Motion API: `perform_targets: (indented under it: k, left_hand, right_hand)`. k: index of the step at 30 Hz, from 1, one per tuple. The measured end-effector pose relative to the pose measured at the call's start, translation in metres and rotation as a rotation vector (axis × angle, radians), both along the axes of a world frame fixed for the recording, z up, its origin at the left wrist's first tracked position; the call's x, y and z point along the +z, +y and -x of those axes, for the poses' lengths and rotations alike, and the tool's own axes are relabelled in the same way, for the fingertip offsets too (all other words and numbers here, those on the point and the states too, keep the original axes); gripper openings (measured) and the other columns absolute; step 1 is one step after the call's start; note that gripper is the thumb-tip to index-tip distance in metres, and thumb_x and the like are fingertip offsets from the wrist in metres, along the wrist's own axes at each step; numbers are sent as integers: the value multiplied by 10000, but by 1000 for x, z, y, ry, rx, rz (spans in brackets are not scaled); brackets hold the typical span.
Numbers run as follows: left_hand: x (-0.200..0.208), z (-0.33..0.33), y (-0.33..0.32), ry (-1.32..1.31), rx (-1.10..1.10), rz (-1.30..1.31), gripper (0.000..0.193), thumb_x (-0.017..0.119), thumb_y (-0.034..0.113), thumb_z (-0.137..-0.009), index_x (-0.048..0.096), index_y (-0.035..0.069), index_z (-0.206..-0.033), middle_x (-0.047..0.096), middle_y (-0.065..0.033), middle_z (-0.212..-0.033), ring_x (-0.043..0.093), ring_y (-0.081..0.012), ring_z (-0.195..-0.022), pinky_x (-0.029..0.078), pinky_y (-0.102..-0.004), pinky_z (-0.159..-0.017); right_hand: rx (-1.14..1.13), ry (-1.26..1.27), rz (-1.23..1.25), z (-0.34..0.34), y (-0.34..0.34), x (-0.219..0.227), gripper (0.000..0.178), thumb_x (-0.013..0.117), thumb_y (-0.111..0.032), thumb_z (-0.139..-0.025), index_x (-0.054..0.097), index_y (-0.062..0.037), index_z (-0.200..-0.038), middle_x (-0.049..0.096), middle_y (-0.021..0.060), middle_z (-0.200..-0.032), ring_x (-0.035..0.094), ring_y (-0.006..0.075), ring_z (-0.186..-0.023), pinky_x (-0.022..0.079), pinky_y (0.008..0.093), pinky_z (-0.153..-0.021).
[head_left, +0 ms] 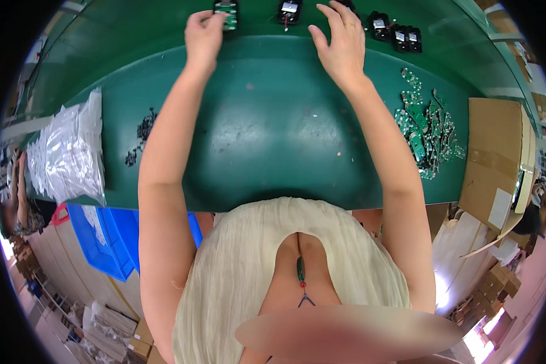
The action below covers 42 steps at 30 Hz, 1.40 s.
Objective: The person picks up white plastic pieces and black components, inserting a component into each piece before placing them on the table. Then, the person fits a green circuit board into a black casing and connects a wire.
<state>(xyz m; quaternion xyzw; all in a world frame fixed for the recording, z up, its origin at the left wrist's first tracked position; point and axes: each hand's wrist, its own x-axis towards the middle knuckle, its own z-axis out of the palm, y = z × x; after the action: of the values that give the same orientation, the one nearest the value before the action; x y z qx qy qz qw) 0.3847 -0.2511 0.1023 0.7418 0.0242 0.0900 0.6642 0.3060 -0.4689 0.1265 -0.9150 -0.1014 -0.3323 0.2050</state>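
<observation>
My left hand (204,37) is at the far edge of the view, its fingers drawn together at a green circuit board (230,23) that sits in a black plastic housing (236,7). The fingertips are partly blurred over the board. My right hand (342,45) reaches forward with thumb and fingers apart, beside another black housing (348,4) that is partly cut off at the top. Between the two hands lies a black housing with a pale rectangular part (289,8) and a short red wire.
Several black housings (400,35) lie to the far right on the green work surface (273,109). A heap of green circuit boards (428,130) lies at right beside a cardboard box (491,158). At left are small black parts (145,126) and clear plastic bags (70,148); blue bins (106,239) stand below.
</observation>
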Motion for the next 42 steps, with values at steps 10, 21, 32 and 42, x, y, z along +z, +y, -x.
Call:
perform_targets:
  k: [10, 21, 32, 42]
  left_hand:
    - [-19, -70, 34, -465, 546, -959, 522, 630, 301, -704, 469, 15, -1110, 508, -174, -1075, 412, -366, -1062, 379, -417, -863]
    - [-8, -23, -90, -262, -211, -942, 646, 578, 475, -752, 397, 104, -1249, 520, -175, -1055, 480, -341, -1001, 455, -410, -778]
    - [31, -2, -75, 331, -488, -4, 674, 709, 247, -721, 319, 39, -1230, 574, -100, -824, 578, -157, -781, 514, -315, -644]
    - [32, 93, -47, 640, -604, 323, 420, 626, 341, -797, 408, 9, -932, 541, -98, -705, 537, -128, -506, 399, -202, -399]
  right_hand:
    - [-400, 112, 522, -53, -82, -39, 517, 561, -324, -789, 365, -361, -1266, 492, 77, -1172, 425, 286, -1115, 292, 607, -893]
    - [-661, 269, 623, -8, -210, -36, 570, 566, -349, -787, 307, -383, -1295, 470, 84, -1212, 423, 266, -1139, 288, 576, -916]
    - [-407, 685, 312, 66, -177, 10, 343, 664, -288, -713, 564, -85, -971, 564, 105, -952, 529, 284, -957, 459, 385, -759]
    - [-514, 545, 377, 76, -141, 22, 273, 619, -242, -773, 550, -4, -886, 597, 106, -655, 600, 250, -596, 475, 359, -539]
